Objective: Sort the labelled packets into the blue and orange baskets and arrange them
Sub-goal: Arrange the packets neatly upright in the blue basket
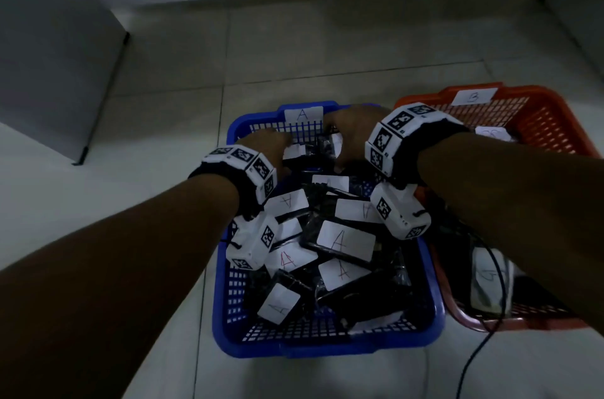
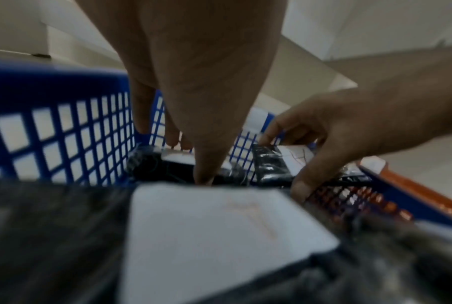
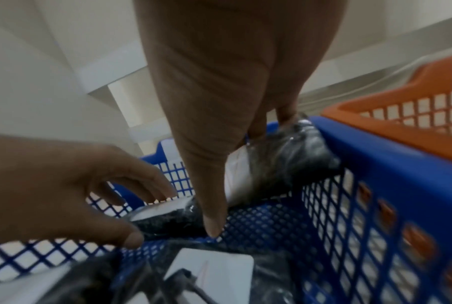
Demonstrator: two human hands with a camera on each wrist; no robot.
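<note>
A blue basket [image 1: 218, 317] tagged "A" [image 1: 303, 114] holds several black packets with white "A" labels [image 1: 344, 243]. To its right, the orange basket [image 1: 555, 124] tagged "B" [image 1: 474, 96] holds a few packets [image 1: 487, 281]. Both hands reach to the blue basket's far wall. My left hand [image 1: 271, 140] pinches a black packet [image 3: 165, 218] lying there, with my fingers over its label and my thumb on the near side. My right hand [image 1: 349, 127] grips another black packet [image 3: 284, 160] standing on edge in the far right corner.
The baskets sit side by side on a pale tiled floor [image 1: 327, 48]. A grey panel [image 1: 55, 55] stands at the left and another [image 1: 581, 6] at the far right. A black cable [image 1: 474, 362] trails from my right wrist over the orange basket's front.
</note>
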